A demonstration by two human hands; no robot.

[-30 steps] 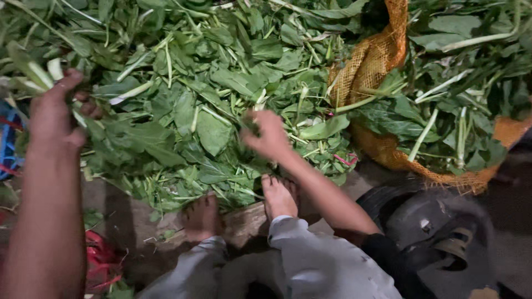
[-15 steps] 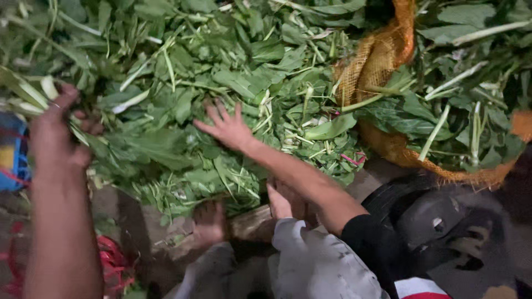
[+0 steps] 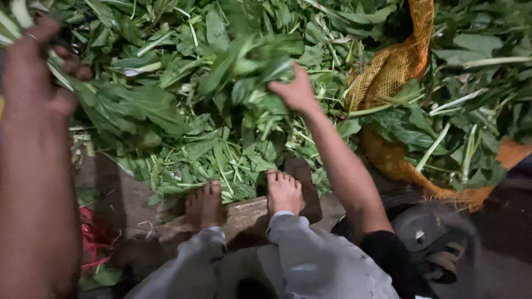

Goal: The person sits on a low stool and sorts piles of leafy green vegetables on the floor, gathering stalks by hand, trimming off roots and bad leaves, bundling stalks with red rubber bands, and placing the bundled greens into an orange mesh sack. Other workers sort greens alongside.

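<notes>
The right hand [image 3: 296, 91] has its fingers clamped on a bunch of leafy greens [image 3: 249, 66]; the left hand [image 3: 36, 72] grips stems [image 3: 55, 61], while most of the heap [image 3: 183, 149] below the fingers lies loose

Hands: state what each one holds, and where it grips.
Right hand grips a bunch of leafy greens near its stems. Left hand clutches pale stalks of another bunch.

We see dim, flat light; our left hand [image 3: 33, 72] blurs, and shadow deepens below it.
</notes>
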